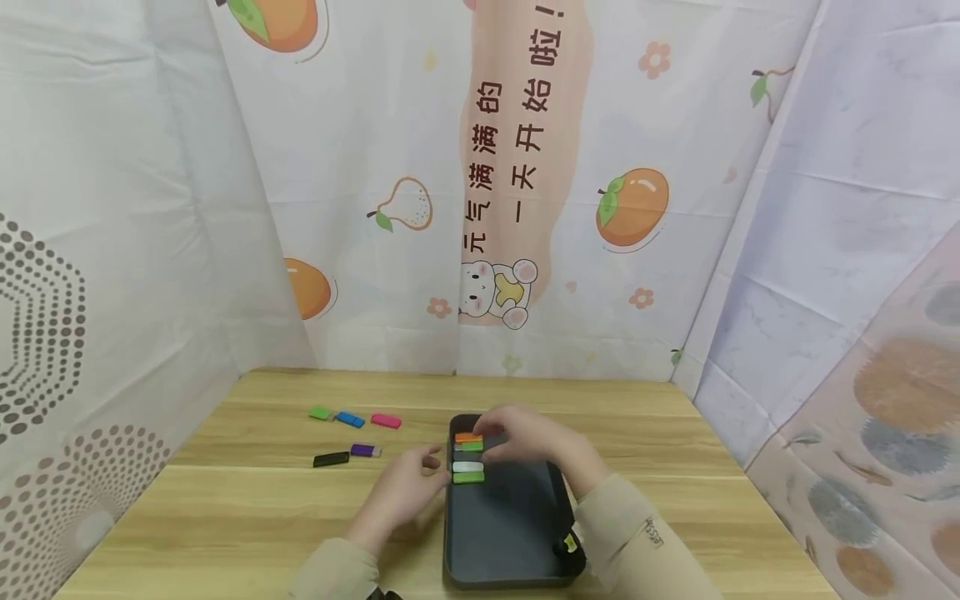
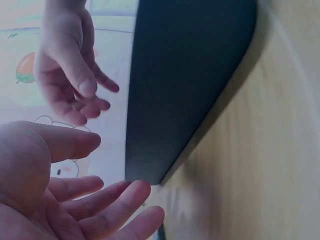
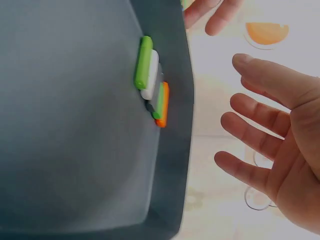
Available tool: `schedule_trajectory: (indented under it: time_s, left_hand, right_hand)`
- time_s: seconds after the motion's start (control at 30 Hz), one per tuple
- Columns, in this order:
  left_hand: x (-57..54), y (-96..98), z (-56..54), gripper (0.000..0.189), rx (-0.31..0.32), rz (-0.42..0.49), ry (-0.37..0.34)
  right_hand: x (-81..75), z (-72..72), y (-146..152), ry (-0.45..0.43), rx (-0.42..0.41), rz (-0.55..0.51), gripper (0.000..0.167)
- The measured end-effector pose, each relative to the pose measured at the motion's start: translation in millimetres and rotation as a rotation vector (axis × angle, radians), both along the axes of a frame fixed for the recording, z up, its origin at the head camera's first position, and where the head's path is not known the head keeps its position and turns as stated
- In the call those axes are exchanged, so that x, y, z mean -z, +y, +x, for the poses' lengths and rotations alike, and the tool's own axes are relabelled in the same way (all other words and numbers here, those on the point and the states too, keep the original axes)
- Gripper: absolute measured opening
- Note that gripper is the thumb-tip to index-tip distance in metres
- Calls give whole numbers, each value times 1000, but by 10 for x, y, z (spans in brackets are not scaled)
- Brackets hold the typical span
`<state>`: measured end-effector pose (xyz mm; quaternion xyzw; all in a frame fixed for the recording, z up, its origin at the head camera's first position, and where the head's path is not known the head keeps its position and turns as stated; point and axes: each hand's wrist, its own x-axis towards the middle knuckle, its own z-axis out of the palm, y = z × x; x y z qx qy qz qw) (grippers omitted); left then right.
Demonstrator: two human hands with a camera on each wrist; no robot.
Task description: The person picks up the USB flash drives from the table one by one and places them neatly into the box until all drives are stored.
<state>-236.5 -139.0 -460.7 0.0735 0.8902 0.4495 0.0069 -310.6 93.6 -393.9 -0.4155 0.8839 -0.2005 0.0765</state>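
Observation:
A dark grey tray (image 1: 510, 517) lies on the wooden table. Along its left wall, near the far end, several USB sticks sit side by side: an orange one (image 3: 163, 107), a green one (image 1: 472, 447), a dark grey one, a white one (image 1: 468, 467) and another green one (image 3: 143, 62). My right hand (image 1: 519, 435) hovers over the tray's far part, fingers loosely bent and holding nothing. Just outside the left wall, beside the row, is my left hand (image 1: 405, 487). Its fingers are spread and empty, their tips close to the rim.
Left of the tray, on the table (image 1: 225, 517), lie a green USB stick (image 1: 321, 412), a blue one (image 1: 350, 419), a pink one (image 1: 386, 421), a purple one (image 1: 364, 450) and a black one (image 1: 331, 459). A printed curtain (image 1: 360, 275) hangs behind the table.

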Motion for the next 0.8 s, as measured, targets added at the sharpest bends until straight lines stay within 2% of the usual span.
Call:
schedule_trajectory:
  time_s: [0.13,0.4,0.53,0.67,0.8]
  left_hand:
    - [-72,-44,-25,55,-19,0,18]
    - [-273,-124,-87,53,-40,-15,36]
    - [-395,-176,-117,53,-35,-54,76]
    - [-521,-253,-133,57,-1,-88,112]
    - [-612,-336,-163,60,69,-105,151]
  right_hand:
    - [-79,20,110,-23,17,-33,39]
    - [-169,33,265,43,39,-66,38]
    - [-205,67,336,46,80,-97,38]
    - [-248,112,400,62,122,-146,38]
    - [-275,153,454,62,151,-202,39]
